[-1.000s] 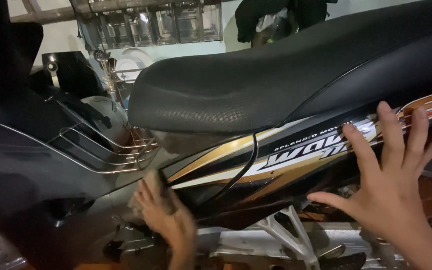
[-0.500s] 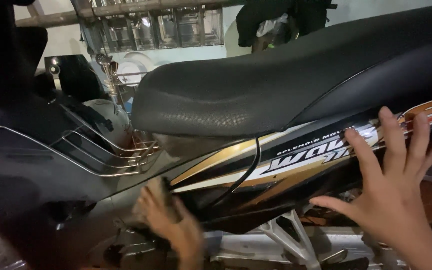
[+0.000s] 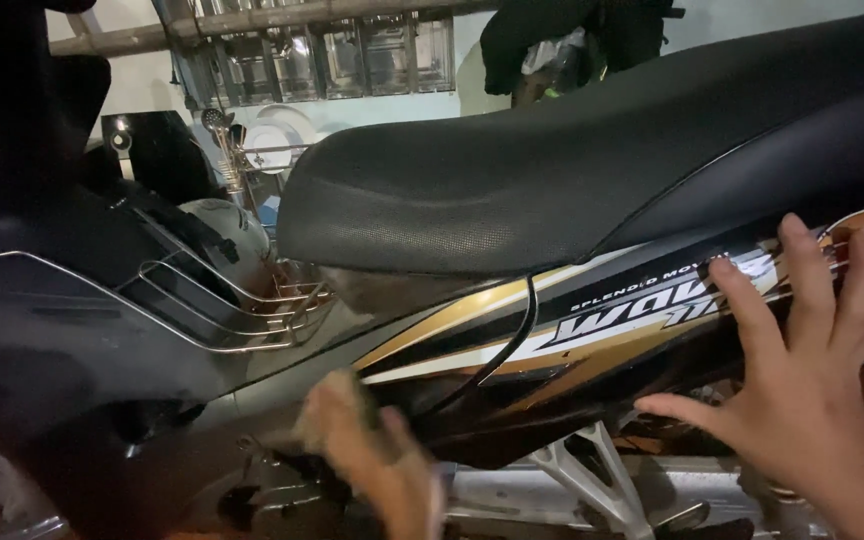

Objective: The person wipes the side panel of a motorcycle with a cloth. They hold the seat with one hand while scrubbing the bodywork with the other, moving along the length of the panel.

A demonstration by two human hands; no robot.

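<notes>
A motorbike stands side-on with a black seat point(image 3: 552, 170) and a black side panel point(image 3: 572, 330) striped in gold and white. My right hand point(image 3: 802, 390) is spread flat, fingers apart, against the rear part of that panel, holding nothing. My left hand point(image 3: 377, 460) is low at the panel's front lower edge, blurred by motion. A pale lump point(image 3: 334, 400) shows at its fingertips, and I cannot tell whether it is a cloth or the fingers.
A chrome wire rack point(image 3: 242, 300) sits in the bike's front leg area. A silver footrest bracket point(image 3: 592, 480) juts out below the panel. Behind the bike are a rack with white plates point(image 3: 272, 140) and a shelf of clear containers point(image 3: 352, 55).
My left hand has slid a little to the right along the lower edge of the panel. My right hand stays spread on the panel, only slightly lower in view.
</notes>
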